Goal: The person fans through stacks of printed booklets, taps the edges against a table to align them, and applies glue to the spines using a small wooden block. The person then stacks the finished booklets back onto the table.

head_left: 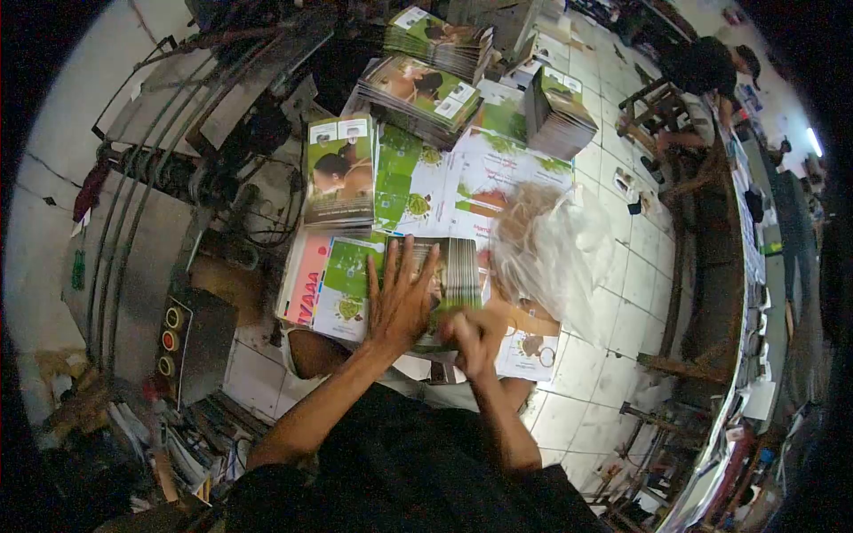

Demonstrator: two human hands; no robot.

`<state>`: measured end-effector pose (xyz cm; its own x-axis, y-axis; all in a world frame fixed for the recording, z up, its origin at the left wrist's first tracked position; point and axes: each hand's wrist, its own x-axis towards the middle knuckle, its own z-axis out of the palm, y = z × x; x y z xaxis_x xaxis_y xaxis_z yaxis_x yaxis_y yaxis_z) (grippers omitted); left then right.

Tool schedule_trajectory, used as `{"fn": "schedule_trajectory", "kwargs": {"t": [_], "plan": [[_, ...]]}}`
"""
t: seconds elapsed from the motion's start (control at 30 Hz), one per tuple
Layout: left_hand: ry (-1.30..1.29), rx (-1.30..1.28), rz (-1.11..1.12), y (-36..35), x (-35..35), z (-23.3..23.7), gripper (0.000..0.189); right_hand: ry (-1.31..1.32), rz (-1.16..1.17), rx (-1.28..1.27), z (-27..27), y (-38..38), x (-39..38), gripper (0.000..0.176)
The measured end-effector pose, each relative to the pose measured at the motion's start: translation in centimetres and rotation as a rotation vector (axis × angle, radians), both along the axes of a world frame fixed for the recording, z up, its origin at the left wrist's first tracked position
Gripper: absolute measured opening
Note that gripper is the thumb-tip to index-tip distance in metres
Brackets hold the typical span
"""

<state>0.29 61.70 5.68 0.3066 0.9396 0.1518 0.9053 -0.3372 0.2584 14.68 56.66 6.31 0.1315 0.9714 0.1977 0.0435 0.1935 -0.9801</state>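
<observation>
My left hand (404, 298) lies flat with its fingers spread on a fanned stack of booklets (458, 271), whose page edges face right. Close beside it, at the stack's lower right, is my right hand (475, 342). It is slightly blurred, its fingers curled in; what they hold, if anything, is hidden. Under the stack are printed sheets (346, 293) in green and white. Just beyond my left hand stands another pile of booklets (340, 178) with a photo cover.
More booklet piles (422, 89) stand at the far side, one pile (560, 115) at the far right. A crumpled clear plastic bag (560, 249) lies right of my hands. At left is a machine with a button box (191, 342). A person (711, 71) is at the upper right.
</observation>
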Motion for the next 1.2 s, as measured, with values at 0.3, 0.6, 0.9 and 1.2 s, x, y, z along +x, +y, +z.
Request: {"fn": "schedule_trajectory", "kwargs": {"t": [0.3,0.6,0.9,1.2], "plan": [[-0.093,0.068,-0.07,-0.3,0.3,0.6,0.033,0.083,-0.021,-0.036,4.4,16.7,-1.1,0.045],[-0.037,0.001,-0.029,0.1,1.2,0.9,0.06,-0.241,0.041,-0.075,4.3,-3.4,2.5,0.03],[-0.093,0.001,-0.129,0.0,0.3,1.1,0.055,0.04,-0.3,0.128,-2.1,15.7,1.7,0.027],[-0.045,-0.043,-0.128,0.0,0.2,2.3,0.062,-0.354,-0.4,0.252,1.2,7.6,2.1,0.044]]}}
